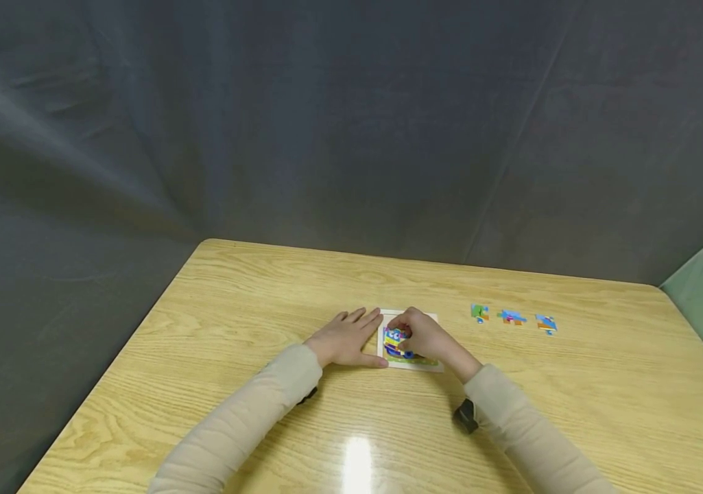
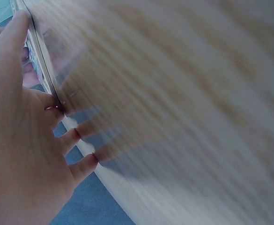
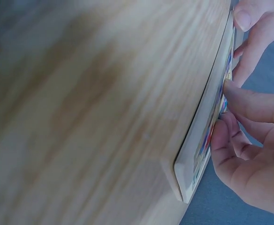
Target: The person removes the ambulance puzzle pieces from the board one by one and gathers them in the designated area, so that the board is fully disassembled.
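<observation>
Head: the puzzle tray (image 1: 422, 367), mid-way across the table (image 1: 604, 370), looks light and stiff — best held by its rim; I count one tray, three loose pieces (image 1: 512, 317) to its right; left wrist: the left hand (image 2: 26, 150) spreads, gripping nothing; right wrist: the right hand (image 3: 261, 171) curls over the tray — pinching a piece or not, I can't tell.

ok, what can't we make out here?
Head: part of the puzzle picture, covered by the right hand.
Head: artwork details on the loose puzzle pieces, too small.
Left wrist: most of the puzzle picture, edge-on behind the left hand.
Right wrist: whether the right hand pinches anything; its fingertips block the view.
</observation>
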`<act>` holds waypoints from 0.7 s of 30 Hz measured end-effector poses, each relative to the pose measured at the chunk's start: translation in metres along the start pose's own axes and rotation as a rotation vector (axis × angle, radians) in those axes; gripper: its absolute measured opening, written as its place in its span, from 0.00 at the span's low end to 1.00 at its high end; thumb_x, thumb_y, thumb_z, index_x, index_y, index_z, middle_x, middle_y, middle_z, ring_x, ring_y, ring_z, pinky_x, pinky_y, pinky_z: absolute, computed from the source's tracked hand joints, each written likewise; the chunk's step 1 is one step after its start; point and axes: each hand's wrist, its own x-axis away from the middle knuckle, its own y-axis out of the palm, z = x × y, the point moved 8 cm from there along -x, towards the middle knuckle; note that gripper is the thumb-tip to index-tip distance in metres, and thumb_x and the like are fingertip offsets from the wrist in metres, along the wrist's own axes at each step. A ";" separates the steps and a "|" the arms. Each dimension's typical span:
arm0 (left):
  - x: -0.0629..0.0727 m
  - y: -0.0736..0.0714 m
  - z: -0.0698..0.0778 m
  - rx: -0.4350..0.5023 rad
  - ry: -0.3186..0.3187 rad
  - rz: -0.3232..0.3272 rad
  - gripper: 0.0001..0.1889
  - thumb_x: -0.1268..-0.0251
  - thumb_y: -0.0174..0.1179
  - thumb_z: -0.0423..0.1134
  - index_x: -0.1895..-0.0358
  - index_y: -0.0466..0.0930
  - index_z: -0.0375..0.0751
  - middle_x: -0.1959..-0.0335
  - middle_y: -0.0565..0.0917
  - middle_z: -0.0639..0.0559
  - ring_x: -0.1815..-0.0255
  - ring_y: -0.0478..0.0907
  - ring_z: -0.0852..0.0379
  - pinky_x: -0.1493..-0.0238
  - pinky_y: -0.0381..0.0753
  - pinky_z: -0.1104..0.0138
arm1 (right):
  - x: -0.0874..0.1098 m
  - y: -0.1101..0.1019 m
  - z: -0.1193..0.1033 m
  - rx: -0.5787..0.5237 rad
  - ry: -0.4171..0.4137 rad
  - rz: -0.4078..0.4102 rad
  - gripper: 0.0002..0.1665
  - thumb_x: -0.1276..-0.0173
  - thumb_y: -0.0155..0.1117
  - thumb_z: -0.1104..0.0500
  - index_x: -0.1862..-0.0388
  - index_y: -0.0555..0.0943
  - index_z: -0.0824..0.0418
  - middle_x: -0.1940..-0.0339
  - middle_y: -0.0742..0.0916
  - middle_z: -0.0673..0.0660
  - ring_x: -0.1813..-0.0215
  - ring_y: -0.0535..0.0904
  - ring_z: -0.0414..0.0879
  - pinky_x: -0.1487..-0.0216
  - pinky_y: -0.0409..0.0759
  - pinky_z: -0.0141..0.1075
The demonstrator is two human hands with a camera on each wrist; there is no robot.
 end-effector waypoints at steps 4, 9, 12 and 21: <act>-0.001 0.001 0.000 -0.010 -0.002 -0.002 0.49 0.39 0.43 0.74 0.22 0.37 0.54 0.20 0.37 0.61 0.19 0.38 0.54 0.21 0.44 0.53 | -0.001 0.000 -0.001 -0.007 -0.013 0.006 0.20 0.45 0.67 0.76 0.51 0.80 0.72 0.66 0.75 0.59 0.66 0.67 0.45 0.65 0.69 0.33; -0.002 0.003 -0.002 -0.016 -0.009 -0.006 0.49 0.39 0.42 0.74 0.22 0.37 0.54 0.21 0.37 0.62 0.19 0.38 0.54 0.21 0.44 0.53 | -0.002 -0.001 -0.002 -0.006 -0.037 0.017 0.19 0.47 0.67 0.77 0.55 0.81 0.70 0.70 0.75 0.58 0.67 0.66 0.45 0.66 0.69 0.32; -0.002 0.003 -0.002 -0.018 -0.010 -0.006 0.49 0.39 0.42 0.74 0.22 0.36 0.54 0.21 0.37 0.62 0.19 0.38 0.54 0.21 0.44 0.53 | -0.002 -0.001 -0.003 -0.003 -0.045 0.014 0.19 0.47 0.68 0.76 0.55 0.80 0.69 0.68 0.78 0.59 0.66 0.68 0.45 0.65 0.71 0.32; 0.000 0.001 0.000 -0.012 -0.001 0.000 0.48 0.38 0.42 0.74 0.22 0.38 0.53 0.20 0.37 0.61 0.19 0.38 0.53 0.21 0.44 0.53 | -0.001 -0.001 -0.002 -0.060 -0.068 -0.005 0.17 0.46 0.65 0.77 0.58 0.76 0.65 0.68 0.79 0.59 0.68 0.70 0.44 0.67 0.71 0.32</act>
